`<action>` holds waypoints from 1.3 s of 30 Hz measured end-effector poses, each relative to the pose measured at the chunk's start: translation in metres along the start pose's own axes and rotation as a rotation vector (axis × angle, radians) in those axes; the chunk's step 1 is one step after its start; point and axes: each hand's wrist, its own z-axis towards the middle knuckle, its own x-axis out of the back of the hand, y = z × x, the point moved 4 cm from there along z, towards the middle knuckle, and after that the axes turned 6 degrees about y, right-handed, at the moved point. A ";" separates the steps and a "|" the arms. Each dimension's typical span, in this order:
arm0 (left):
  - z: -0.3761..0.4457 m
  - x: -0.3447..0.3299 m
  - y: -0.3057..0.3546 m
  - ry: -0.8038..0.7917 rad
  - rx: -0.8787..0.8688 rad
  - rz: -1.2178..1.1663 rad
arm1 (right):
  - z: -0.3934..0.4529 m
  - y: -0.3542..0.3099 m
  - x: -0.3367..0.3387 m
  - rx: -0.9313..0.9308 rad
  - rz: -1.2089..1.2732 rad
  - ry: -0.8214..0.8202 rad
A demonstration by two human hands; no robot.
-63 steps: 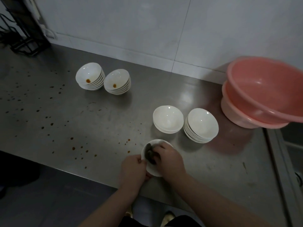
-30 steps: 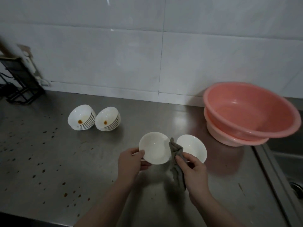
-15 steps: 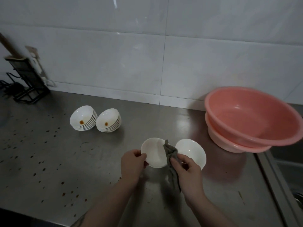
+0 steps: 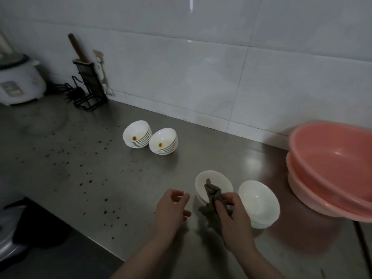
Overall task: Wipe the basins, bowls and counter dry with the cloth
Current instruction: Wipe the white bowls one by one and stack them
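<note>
The scene is dim and grey, with low contrast and a soft, slightly grainy look. A small bright streak of glare sits high on the wall (image 4: 190, 5), and a broad, faint sheen lies on the steel surface (image 4: 231, 158) beside the basins (image 4: 330, 170). Soft shadows fall under the bowls (image 4: 163, 140) and hands (image 4: 171, 210). Tile lines bow near the edges. The rice cooker (image 4: 18, 79) at far left is blurred.

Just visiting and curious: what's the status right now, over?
Left hand open, empty. Right hand grips cloth at near bowl stack. Far stacks stained, counter spotted. Nothing blocking.
</note>
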 end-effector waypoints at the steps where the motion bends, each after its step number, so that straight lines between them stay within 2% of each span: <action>1: 0.005 0.010 -0.003 0.009 0.005 -0.019 | 0.001 -0.002 -0.008 0.022 -0.030 -0.011; 5: 0.042 0.045 0.004 0.030 -0.006 -0.071 | 0.011 -0.010 -0.040 0.093 -0.155 -0.021; 11: 0.140 0.073 0.039 0.016 -0.005 -0.096 | 0.029 -0.021 -0.096 -0.004 -0.123 0.115; 16: 0.218 0.067 0.051 -0.003 0.070 -0.130 | 0.034 -0.028 -0.135 -0.036 -0.105 0.236; 20: 0.254 0.053 0.034 0.009 0.126 -0.104 | 0.029 -0.028 -0.149 -0.065 -0.111 0.273; 29: 0.256 0.033 0.020 0.138 0.211 -0.219 | 0.027 -0.033 -0.148 -0.069 -0.106 0.329; 33: 0.250 0.035 0.026 0.177 0.333 -0.272 | 0.025 -0.028 -0.145 -0.093 -0.079 0.336; 39: 0.236 0.042 0.041 0.149 0.387 -0.335 | 0.023 -0.026 -0.140 -0.086 -0.071 0.334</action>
